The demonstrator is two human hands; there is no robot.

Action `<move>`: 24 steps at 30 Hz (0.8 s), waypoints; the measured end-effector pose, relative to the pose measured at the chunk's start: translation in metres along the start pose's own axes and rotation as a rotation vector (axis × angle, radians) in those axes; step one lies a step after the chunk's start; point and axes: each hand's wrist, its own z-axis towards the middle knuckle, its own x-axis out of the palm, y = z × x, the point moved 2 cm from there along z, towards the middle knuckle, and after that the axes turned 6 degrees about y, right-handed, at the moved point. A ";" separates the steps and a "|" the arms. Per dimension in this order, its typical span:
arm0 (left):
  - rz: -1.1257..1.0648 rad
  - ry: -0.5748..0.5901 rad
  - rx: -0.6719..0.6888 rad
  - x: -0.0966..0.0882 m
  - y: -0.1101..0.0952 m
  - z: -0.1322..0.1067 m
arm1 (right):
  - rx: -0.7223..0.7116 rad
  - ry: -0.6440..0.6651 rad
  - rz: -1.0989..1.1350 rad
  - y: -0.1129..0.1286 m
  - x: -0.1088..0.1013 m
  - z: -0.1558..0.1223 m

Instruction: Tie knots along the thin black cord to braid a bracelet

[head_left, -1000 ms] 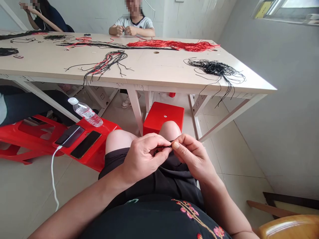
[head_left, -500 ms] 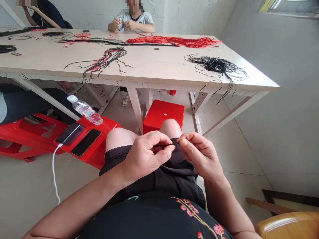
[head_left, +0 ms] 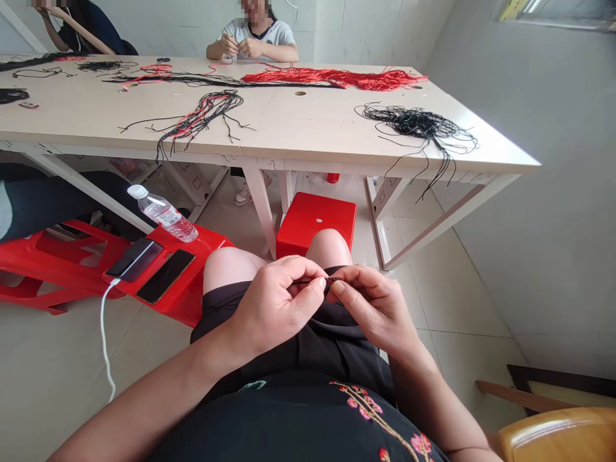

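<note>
Above my lap, a thin black cord [head_left: 329, 279] runs between my two hands, looking twisted or knotted in the short stretch that shows. My left hand [head_left: 283, 298] pinches it between thumb and forefinger. My right hand [head_left: 373, 305] pinches the same cord just to the right, its fingertips almost meeting the left ones. Most of the cord is hidden by my fingers and blends into my dark clothing.
A long table [head_left: 298, 128] ahead bears a black cord bundle [head_left: 421, 125], a black-and-red bundle [head_left: 205, 115] and red cords [head_left: 337, 78]. A red stool [head_left: 192, 269] at left holds a water bottle [head_left: 166, 215] and phone [head_left: 166, 276]. A co-worker [head_left: 255, 42] sits opposite.
My right hand has moved left, closing the gap to my left hand, so less cord shows between them. The left hand has barely shifted.
</note>
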 end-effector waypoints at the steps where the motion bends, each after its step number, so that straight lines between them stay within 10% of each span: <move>1: 0.011 -0.015 0.007 0.001 0.000 0.000 | -0.004 0.003 0.004 0.000 0.000 0.000; 24: -0.061 0.047 -0.099 0.006 0.006 -0.005 | 0.020 -0.022 0.038 -0.001 -0.004 -0.005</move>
